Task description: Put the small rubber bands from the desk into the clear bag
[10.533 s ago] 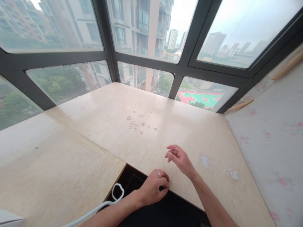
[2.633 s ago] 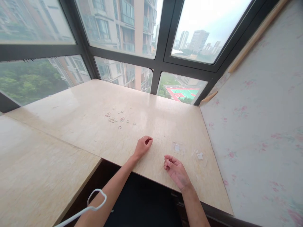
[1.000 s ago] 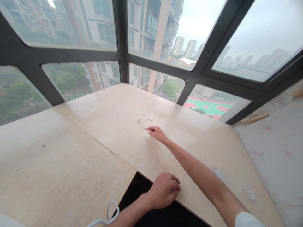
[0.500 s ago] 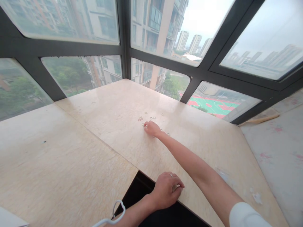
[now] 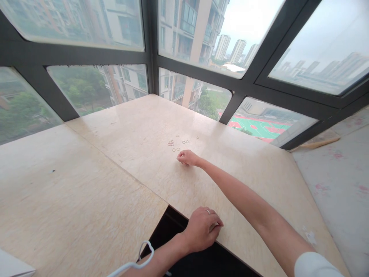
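My right hand [image 5: 188, 157] is low over the stone-patterned counter [image 5: 121, 207], with its thumb and fingers pinched together. Whatever they may hold is too small to make out. Just beyond the fingertips lie two thin small rings; one ring [image 5: 178, 149] is closest to them. A cluster of pinkish rings [image 5: 171, 143] and several single rings are scattered farther back. My left hand [image 5: 203, 229] rests curled at the counter's near edge, a metal finger ring on one finger. Its thumb and fingertips are closed together, and the inside of the hand is hidden.
Dark-framed windows [image 5: 151, 65] border the far side. A dark gap [image 5: 170, 223] opens beneath my left wrist, where a white cable [image 5: 147, 254] loops. Crumpled clear plastic [image 5: 310, 236] lies at right, a white object [image 5: 14, 265] at lower left.
My right hand has drawn back slightly to the right, leaving a ring in the open that was under its fingertips. My left hand has stayed in place.
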Tool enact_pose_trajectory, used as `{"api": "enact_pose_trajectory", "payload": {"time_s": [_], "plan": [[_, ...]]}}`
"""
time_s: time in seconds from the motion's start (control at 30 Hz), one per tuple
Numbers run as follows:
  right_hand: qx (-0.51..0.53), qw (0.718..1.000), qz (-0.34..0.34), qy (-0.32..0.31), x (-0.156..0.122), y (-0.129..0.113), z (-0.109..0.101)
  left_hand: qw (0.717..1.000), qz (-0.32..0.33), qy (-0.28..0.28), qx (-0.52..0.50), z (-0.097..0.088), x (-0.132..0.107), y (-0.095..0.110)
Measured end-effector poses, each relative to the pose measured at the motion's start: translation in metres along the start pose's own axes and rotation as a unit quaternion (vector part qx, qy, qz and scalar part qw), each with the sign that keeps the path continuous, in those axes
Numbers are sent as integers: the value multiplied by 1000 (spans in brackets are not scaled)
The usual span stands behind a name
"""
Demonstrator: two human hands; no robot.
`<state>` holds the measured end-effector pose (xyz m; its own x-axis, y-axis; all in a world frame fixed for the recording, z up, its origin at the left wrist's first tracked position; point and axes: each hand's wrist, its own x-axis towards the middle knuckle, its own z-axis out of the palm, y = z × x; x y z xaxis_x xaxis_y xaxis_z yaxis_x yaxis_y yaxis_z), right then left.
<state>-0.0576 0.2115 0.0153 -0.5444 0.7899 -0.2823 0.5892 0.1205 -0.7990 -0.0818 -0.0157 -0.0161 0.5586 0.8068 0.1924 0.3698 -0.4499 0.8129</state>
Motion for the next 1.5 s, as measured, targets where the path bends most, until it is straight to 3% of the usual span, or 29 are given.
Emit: {"api": "enact_pose_trajectory", "payload": {"time_s": [0.13,0.3,0.7,0.93,1.13,1.33,1.5], "plan": [[172,985,-6,-19,-35,10,-5,1000,6,0,4,1,0,-1],[342,940,-5,3,-93,23,-22,1000,14,13,-1,1,0,1],[547,828,-4,120,-213,74,-75,1000,23,22,3,2,1,1],[466,855,16,227,-286,111,-106,1000,-3,3,12,2,2,6],[370,878,68,296,-341,143,-119,999,2,-6,34,2,5,6],[203,915,147,315,-354,166,-117,999,5,-15,51,2,7,6],[52,939,158,300,-345,166,-110,998,8,-10,55,2,7,7]]}}
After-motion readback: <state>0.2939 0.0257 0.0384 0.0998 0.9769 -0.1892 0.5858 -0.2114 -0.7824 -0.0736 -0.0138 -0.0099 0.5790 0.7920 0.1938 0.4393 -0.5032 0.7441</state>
